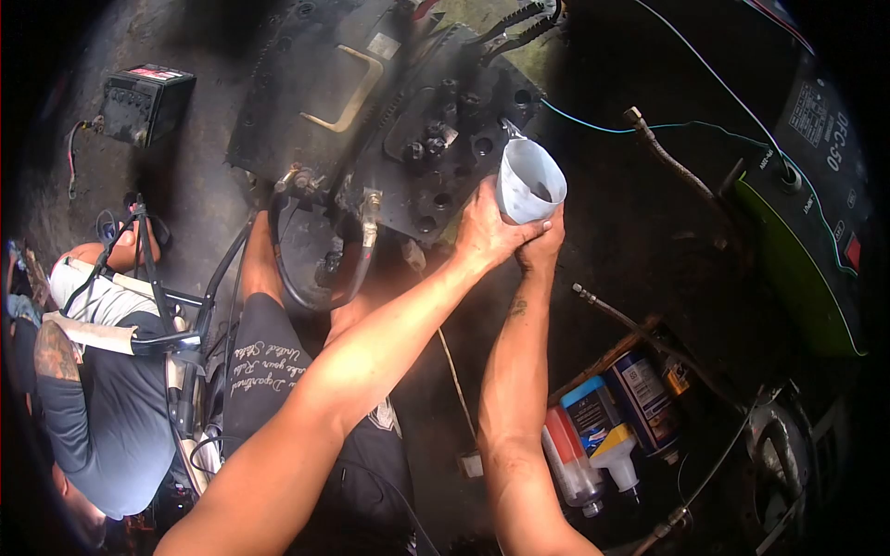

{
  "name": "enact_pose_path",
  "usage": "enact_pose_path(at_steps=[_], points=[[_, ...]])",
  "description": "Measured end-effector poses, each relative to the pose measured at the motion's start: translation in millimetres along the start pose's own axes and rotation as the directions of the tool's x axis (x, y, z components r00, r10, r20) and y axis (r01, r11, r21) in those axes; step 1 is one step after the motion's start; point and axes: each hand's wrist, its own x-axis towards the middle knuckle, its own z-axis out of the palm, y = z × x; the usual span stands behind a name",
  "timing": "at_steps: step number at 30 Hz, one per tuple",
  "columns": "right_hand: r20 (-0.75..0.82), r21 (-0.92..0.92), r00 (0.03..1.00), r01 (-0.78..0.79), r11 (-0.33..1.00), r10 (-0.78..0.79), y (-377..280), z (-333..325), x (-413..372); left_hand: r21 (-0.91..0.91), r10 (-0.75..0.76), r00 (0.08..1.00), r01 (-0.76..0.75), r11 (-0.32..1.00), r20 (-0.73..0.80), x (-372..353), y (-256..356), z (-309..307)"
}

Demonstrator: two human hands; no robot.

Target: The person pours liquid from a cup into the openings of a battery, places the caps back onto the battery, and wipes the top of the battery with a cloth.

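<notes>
- White cone-shaped cup (531,181), mouth facing camera
- left hand (489,225) and right hand (542,241) closed around its lower part, touching
- black battery (400,190) beside cup

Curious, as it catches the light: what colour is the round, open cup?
The round, open cup is pale bluish white; head view.

The dark, grimy floor (206,190) carries a black, boxy battery (139,107) with a red-and-white label, and a shallow brown box (616,352) holding bottles (593,417).
</notes>
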Motion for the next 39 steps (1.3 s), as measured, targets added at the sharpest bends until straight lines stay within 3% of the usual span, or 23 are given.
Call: enact_pose_path(at_steps=[4,11,39], points=[[-0.025,0.037,0.998,-0.051,0.998,0.052,9,3,-1,-0.083,-0.028,1.0,0.029,0.996,0.015,-1,2,-2],[-0.035,0.05,0.998,-0.059,0.997,0.061,10,3,-2,-0.009,0.001,1.0,-0.001,1.0,0.014,-1,0,-3],[-0.001,-0.056,0.993,-0.114,0.992,0.114,-14,-9,-5,-0.094,-0.065,0.996,0.071,0.993,0.061,-3,7,-2]])
